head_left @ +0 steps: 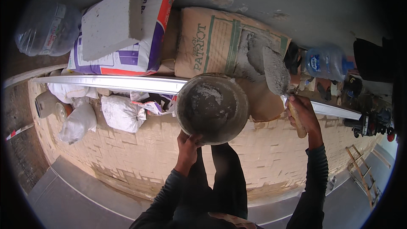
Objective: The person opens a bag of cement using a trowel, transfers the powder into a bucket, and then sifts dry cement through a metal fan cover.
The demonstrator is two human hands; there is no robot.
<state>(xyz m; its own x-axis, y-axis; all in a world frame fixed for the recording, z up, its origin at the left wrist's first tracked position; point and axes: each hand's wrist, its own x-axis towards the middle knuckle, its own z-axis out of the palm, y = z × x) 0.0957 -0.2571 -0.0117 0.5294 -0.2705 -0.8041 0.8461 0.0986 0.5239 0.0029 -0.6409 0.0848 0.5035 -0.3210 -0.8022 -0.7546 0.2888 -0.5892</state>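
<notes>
My left hand (188, 146) grips the near rim of a round grey bucket (244, 108), fingers closed on its edge. Inside lies some dark grey material with a paler powdery patch; whether it is wet I cannot tell. In my right hand (303, 112) is a trowel (300, 129), held by its wooden handle. Grey cement powder (275, 70) is heaped on the trowel's blade, which is right of the bucket. Just beyond, a brown paper cement bag (203, 42) lies torn at its right end, exposing more grey powder.
A pale block (108, 23) rests on a white and purple sack (148, 55) at the left. A long metal profile (127, 84) runs behind the bucket. White bags (123, 113) sit on the floor. Water bottles (326, 62) and a wooden ladder (363, 174) are to the right.
</notes>
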